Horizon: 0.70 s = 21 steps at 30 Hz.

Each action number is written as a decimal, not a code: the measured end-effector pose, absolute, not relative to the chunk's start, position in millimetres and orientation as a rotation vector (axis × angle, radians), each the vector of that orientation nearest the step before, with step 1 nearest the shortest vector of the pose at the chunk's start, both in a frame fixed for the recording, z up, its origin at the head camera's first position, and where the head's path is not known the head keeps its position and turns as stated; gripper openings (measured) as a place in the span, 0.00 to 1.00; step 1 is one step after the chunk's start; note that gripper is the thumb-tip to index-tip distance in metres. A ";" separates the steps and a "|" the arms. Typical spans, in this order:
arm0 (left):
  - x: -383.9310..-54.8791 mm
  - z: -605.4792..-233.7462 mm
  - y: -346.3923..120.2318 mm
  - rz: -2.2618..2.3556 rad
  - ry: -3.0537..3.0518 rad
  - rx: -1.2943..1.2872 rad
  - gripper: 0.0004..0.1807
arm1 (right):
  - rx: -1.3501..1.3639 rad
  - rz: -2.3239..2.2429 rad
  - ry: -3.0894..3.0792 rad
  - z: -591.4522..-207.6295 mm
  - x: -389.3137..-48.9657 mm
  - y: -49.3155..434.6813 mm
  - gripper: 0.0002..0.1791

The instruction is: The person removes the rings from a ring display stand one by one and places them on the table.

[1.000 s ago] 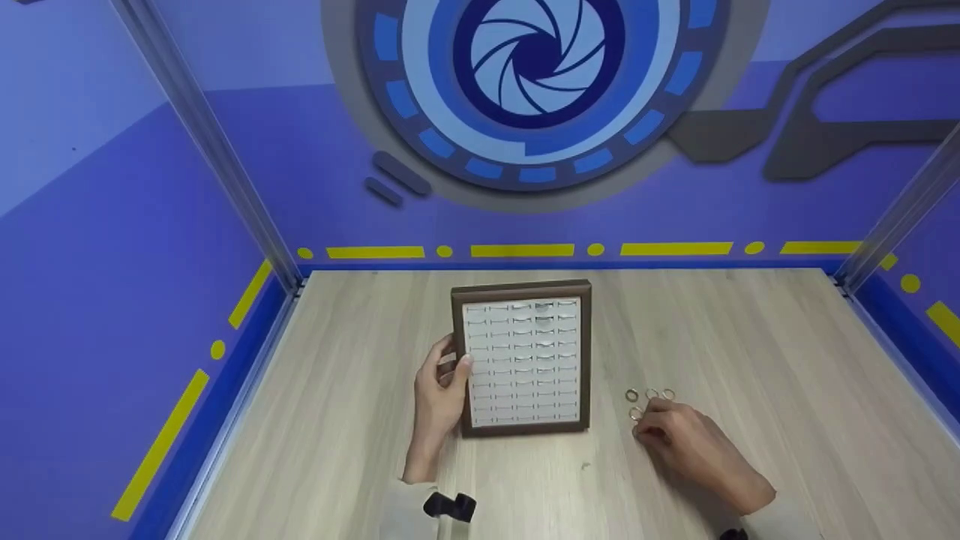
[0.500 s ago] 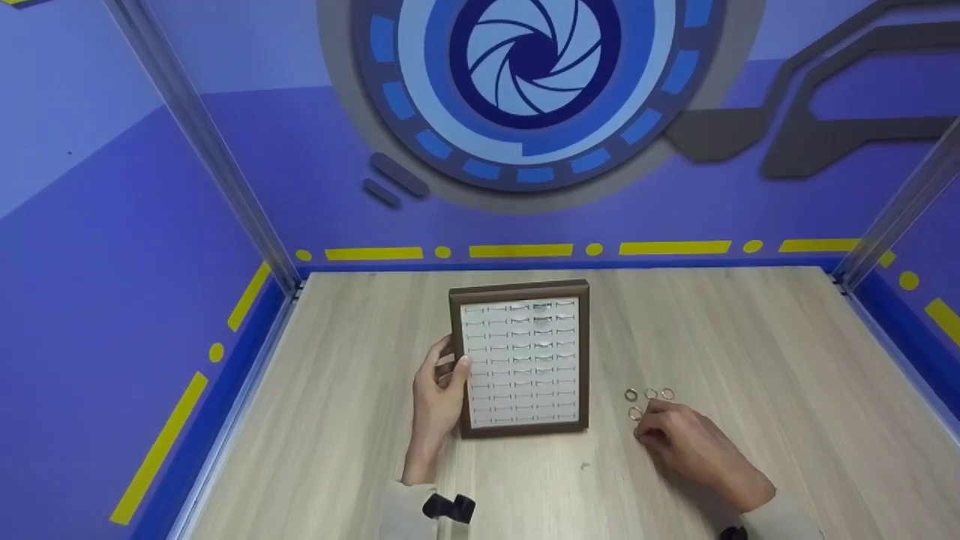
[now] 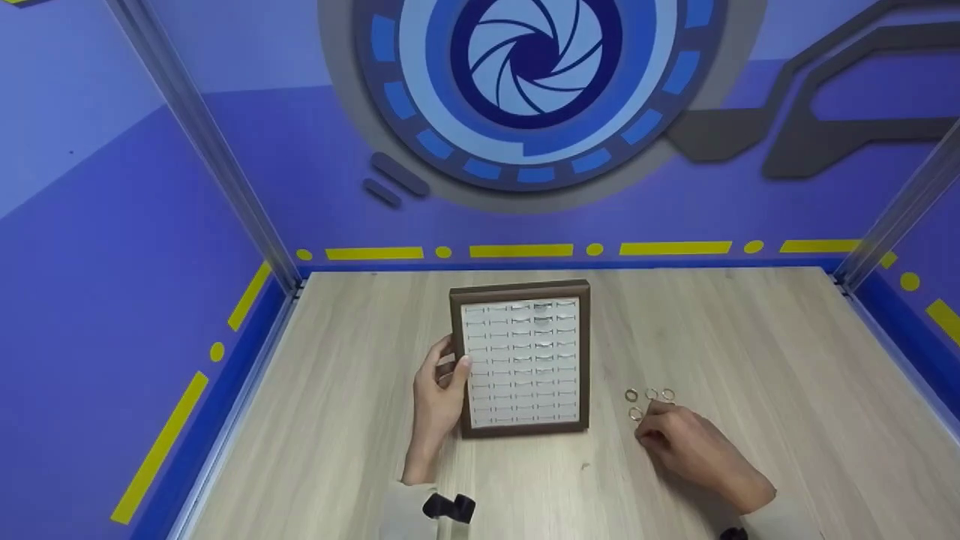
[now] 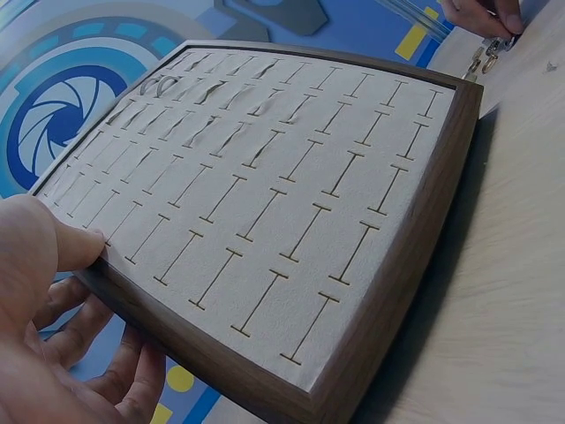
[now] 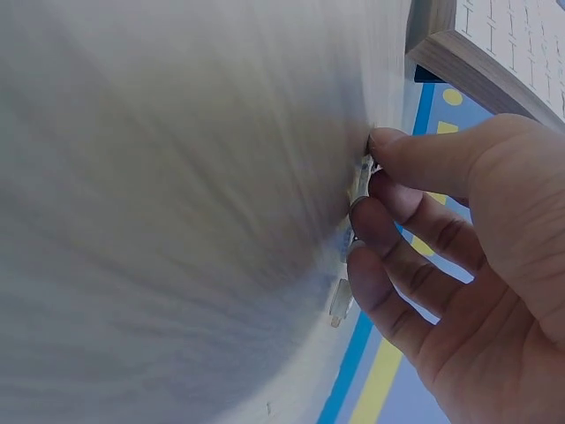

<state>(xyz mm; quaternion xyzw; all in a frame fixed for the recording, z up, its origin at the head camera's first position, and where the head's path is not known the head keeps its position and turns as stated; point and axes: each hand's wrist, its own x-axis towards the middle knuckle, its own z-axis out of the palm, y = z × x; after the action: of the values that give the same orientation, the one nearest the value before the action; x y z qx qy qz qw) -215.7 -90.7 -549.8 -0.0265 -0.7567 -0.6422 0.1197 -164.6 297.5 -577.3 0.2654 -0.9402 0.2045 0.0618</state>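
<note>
My left hand [image 3: 441,394] grips the left side of a brown-framed ring display tray [image 3: 521,433], thumb over the front edge and fingers behind. The tray leans back, its pale slotted pad [image 4: 291,212] facing me. Two metal bands [image 4: 166,86] poke out of slots near its far end in the left wrist view. Down at the tabletop, my right hand [image 3: 694,450] pinches a small ring [image 5: 372,164] between thumb and index finger, mostly hidden by the fingertips. Several loose rings [image 3: 631,400] lie just beyond those fingers, the leftmost darker than the others.
The wooden table [image 3: 360,337] carries the tray and rings. Behind it rises a blue printed wall [image 3: 262,157] with yellow marks. A metal post [image 3: 217,157] stands at the left corner, another post [image 3: 900,206] at the right.
</note>
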 end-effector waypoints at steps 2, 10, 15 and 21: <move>-215.2 -550.6 -90.8 -1.876 -2.208 -0.082 0.27 | 0.805 0.623 -2.848 -577.2 -164.7 297.9 0.11; -214.7 -549.3 -90.9 -1.877 -2.205 -0.076 0.26 | 0.822 0.635 -2.831 -577.0 -164.9 298.8 0.11; -215.5 -550.4 -90.8 -1.874 -2.209 -0.063 0.26 | 0.810 0.645 -2.829 -576.2 -164.9 298.4 0.10; -215.9 -549.8 -90.2 -1.878 -2.208 -0.057 0.26 | 0.795 0.604 -2.841 -573.9 -166.3 295.4 0.08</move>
<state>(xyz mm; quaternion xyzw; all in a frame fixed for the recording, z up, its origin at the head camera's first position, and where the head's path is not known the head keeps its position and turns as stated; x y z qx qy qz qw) -215.9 -90.2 -549.8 -0.0197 -0.7560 -0.6430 0.1211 -166.3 295.4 -573.9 0.2635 -0.9414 0.2002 0.0651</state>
